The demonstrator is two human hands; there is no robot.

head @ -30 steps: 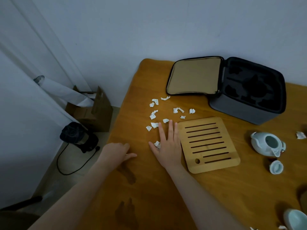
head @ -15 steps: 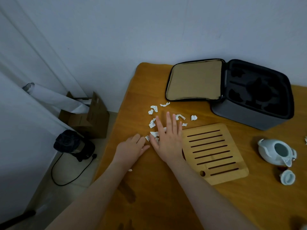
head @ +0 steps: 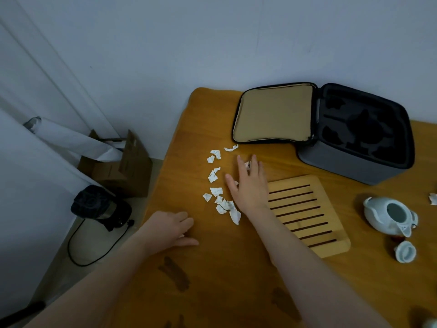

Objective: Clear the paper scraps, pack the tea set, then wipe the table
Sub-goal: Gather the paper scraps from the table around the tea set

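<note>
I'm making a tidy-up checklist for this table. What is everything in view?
Table: one, orange-brown wood, lower right.
Scraps: a dozen or so, white, strewn left of the tray; one more at the right edge.
Case: one, grey with a black insert, open, at the back of the table.
Tray: one, pale slatted wood, in front of the case.
Teapot: one, pale, lidless, right of the tray.
Lid: one, pale, in front of the teapot.
Stains: several, dark, near part of the table.
Box: one, brown cardboard, on the floor at left.
Appliance: one, black, corded, on the floor by the box.
Left hand: resting on the table near its left edge.
Right hand: fingers straight, lying over scraps beside the tray.
</note>
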